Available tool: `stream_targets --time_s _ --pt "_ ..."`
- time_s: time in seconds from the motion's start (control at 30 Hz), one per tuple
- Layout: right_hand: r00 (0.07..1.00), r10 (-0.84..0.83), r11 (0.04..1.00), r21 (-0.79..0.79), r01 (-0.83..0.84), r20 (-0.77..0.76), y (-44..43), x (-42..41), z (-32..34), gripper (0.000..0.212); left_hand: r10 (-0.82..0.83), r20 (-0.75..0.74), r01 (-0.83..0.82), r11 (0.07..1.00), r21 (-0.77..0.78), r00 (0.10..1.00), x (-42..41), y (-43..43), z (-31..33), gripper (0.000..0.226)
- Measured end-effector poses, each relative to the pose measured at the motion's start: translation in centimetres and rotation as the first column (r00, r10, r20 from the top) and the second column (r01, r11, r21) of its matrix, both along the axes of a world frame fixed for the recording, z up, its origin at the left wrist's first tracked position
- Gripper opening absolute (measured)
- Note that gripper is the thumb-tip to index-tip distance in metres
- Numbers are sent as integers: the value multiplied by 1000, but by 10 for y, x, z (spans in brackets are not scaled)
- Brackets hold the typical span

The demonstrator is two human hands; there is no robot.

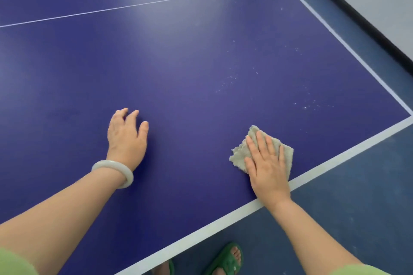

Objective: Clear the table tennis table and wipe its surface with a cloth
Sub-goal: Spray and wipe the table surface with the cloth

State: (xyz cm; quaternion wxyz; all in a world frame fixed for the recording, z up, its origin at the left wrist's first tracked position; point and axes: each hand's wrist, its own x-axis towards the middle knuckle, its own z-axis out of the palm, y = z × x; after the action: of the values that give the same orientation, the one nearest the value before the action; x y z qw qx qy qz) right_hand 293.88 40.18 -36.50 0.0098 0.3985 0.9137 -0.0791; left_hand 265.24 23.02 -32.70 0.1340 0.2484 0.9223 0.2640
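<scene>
- My right grip [267,163] lies flat, fingers straight, pressing the cloth [239,155] onto the tabletop [201,51] just inside its near white edge line.
- My left grip [126,136] rests on bare blue, loosely spread, holding nothing.
- Clearing looks done, as far as I can see.
- Wiping seems unfinished: pale specks [228,83] lie beyond the cloth.
- I see no containers.
</scene>
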Motion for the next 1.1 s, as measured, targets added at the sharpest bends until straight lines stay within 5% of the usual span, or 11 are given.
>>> stream_targets --time_s 0.1,0.27,0.33,0.6,0.7,0.8,0.9,0.97,1.1 --pt "994 -107 992 66 109 -28 -17 -11 -1 58 -91 -40 91 996 -3 995 55 37 3 53" --pt "916 401 914 76 -400 2 -45 24 4 55 -60 -49 49 978 -201 997 121 90 -17 67" --pt "901 435 899 70 -433 -7 -13 43 4 55 -49 -123 13 960 -280 991 130 94 -25 73" --pt "990 -140 989 48 141 -18 130 49 -3 66 -44 -212 -39 927 -373 976 136 100 -31 73" --pt "984 170 982 92 -164 -61 84 11 -5 57 -32 -209 -49 928 -369 977 136 100 -30 71" --pt "815 579 815 75 -575 -40 39 18 -2 54 -28 -224 -56 931 -360 974 136 100 -31 71" --pt "703 711 699 113 -706 -6 80 51 0 52 -21 -236 -68 930 -361 972 136 101 -31 70" --pt "795 607 790 107 -604 7 133 72 -4 51 -17 -242 -74 930 -359 970 136 102 -32 70" --pt "995 101 995 12 -101 -8 219 104 1 56 -15 -253 -80 930 -358 967 137 102 -33 69"
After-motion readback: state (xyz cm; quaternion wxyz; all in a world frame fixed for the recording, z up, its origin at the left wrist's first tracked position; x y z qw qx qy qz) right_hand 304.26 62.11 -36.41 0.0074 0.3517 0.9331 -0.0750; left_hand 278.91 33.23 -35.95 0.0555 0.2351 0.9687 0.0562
